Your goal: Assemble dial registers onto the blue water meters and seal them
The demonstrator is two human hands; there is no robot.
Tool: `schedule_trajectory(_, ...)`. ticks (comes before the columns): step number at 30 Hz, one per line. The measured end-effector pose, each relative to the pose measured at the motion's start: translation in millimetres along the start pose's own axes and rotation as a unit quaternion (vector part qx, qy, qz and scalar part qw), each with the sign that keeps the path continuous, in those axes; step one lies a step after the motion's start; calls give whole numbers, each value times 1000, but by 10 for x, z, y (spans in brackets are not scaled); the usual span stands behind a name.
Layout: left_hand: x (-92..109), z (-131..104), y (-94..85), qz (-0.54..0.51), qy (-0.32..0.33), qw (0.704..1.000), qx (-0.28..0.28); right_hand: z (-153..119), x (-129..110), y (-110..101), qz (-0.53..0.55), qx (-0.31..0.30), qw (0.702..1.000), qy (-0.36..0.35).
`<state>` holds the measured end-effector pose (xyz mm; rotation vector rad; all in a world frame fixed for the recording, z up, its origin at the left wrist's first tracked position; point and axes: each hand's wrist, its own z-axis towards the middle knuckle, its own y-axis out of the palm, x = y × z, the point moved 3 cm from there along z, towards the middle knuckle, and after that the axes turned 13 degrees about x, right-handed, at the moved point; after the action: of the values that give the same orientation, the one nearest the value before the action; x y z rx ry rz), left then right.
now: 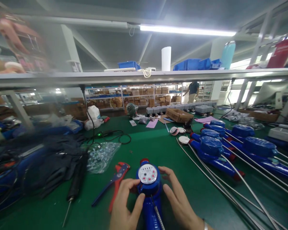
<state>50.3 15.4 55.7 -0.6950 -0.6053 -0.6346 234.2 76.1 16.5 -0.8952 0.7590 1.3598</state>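
Note:
A blue water meter [148, 188] with a white round dial and red pointers lies in front of me on the green table, its pipe body running toward me. A thin braided cable runs from its near side. My left hand [127, 201] grips the left edge of the meter's head between thumb and fingers. On the other side my right hand [179, 198] is curved with thumb and fingers apart; whether its fingertips touch the meter I cannot tell. Red-and-blue cutting pliers [117, 179] lie just left of my left hand.
Several plastic-wrapped blue meters [211, 147] with long cables lie to the right. At left are a screwdriver [74, 185], a bag of small parts [102, 156] and dark cloth [60, 163]. A shelf [144, 75] spans above; a person [193, 91] stands far behind.

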Motion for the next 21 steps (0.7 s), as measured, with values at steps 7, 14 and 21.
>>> schedule_trajectory(7, 15, -52, -11, -10, -2, 999, 51, -12, -19, -12, -13, -3, 1000, -12)
schedule_trajectory(14, -173, 58, 138, -22, -64, 996, -51, 10, -87, 22, -38, -29, 998, -46)
schedule_trajectory(21, -124, 55, 217, -33, -63, 997, -35, 58, -135, 121, 11, -25, 1000, -6)
